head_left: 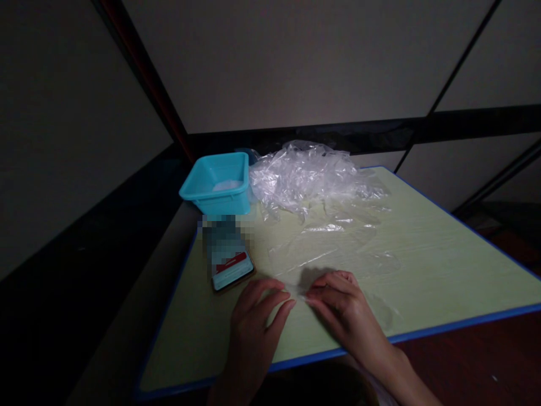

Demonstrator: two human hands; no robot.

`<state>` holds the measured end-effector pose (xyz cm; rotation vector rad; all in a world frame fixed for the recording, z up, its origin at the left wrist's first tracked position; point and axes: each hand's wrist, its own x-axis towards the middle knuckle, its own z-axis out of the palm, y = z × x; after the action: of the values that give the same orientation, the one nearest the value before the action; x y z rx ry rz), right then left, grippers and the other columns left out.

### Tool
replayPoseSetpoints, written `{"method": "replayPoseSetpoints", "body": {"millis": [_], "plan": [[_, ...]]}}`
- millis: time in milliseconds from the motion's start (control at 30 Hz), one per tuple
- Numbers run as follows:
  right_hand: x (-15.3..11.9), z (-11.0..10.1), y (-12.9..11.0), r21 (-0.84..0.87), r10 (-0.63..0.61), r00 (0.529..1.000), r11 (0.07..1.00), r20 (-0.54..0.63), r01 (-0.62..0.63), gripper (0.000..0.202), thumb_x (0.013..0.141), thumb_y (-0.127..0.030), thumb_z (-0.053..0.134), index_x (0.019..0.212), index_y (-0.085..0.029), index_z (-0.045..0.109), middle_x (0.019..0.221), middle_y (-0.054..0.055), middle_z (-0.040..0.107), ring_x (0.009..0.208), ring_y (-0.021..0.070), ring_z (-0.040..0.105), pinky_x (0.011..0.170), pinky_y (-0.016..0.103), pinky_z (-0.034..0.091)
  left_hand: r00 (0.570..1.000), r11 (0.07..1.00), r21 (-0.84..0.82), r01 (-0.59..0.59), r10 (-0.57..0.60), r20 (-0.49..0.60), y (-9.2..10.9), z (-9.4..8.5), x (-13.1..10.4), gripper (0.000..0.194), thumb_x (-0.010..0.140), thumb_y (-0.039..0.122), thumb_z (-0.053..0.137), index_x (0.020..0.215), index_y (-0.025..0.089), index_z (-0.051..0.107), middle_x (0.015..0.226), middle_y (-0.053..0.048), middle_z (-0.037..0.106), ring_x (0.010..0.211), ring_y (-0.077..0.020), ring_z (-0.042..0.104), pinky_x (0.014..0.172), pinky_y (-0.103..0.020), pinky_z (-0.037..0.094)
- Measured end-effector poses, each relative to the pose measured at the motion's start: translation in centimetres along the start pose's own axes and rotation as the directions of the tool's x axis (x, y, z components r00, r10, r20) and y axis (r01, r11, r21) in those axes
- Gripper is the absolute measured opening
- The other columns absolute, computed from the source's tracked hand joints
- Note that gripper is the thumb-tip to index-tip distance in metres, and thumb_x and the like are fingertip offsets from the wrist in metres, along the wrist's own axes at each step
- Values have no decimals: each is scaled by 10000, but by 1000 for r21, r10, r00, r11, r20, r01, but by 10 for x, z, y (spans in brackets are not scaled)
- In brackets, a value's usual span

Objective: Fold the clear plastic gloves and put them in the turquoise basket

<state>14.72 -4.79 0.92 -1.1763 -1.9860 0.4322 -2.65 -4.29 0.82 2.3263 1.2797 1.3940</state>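
Between my two hands, near the table's front edge, a small piece of thin clear plastic (297,291) is stretched. My left hand (260,316) has its fingertips at the plastic's left end, and my right hand (340,301) pinches the right end. Just beyond them a clear plastic glove (304,254) appears to lie flat on the table. Farther back is a large crumpled heap of clear plastic (308,172).
A turquoise basket (224,200) with something whitish inside stands at the back left of the blue-edged table (439,270). In front of it lies a phone (231,262), partly pixelated. A panelled wall rises behind the table.
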Motion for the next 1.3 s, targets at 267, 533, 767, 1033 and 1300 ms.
{"method": "replayPoseSetpoints", "body": {"millis": [267, 533, 767, 1033, 1300], "plan": [[-1, 1, 2, 34, -7, 999, 999, -31, 8, 114, 823, -162, 585, 730, -182, 649, 745, -1, 618, 733, 156, 544, 732, 342, 370, 996, 999, -54, 3, 1, 87, 1, 2, 1, 121, 745, 90, 624, 827, 178, 635, 806, -29, 603, 757, -168, 587, 691, -292, 495], [0, -1, 4, 85, -9, 1000, 996, -17, 10, 16, 780, -177, 643, 772, -189, 636, 785, -3, 638, 775, 167, 574, 750, 349, 380, 989, 998, -55, 36, -27, 144, 4, 2, 3, 160, 737, 41, 583, 668, 185, 588, 757, -14, 571, 729, -166, 564, 669, -293, 466], [4, -6, 2, 164, 48, 991, 984, 123, -68, 75, 831, -257, 588, 886, -239, 635, 1023, 14, 617, 1013, 179, 550, 1042, 481, 168, 995, 1000, -24, 5, -2, 98, 4, 4, 1, 161, 747, 34, 569, 687, 183, 583, 817, -25, 524, 784, -173, 538, 695, -301, 459], [7, 2, 3, 195, 63, 995, 978, 81, -77, 104, 857, -197, 520, 793, -224, 597, 972, 4, 617, 966, 161, 573, 1074, 508, 80, 992, 999, -33, 21, -17, 128, 4, 4, 0, 153, 765, 52, 561, 686, 180, 589, 807, -30, 522, 769, -172, 541, 680, -300, 467], [6, 1, 2, 131, 61, 998, 989, 22, -63, 121, 869, -170, 482, 801, -225, 566, 934, 5, 616, 950, 160, 570, 1075, 502, 107, 987, 997, -70, 36, -24, 160, 5, 4, 0, 172, 724, 12, 576, 676, 176, 590, 802, -29, 524, 774, -170, 542, 686, -290, 457]]}}
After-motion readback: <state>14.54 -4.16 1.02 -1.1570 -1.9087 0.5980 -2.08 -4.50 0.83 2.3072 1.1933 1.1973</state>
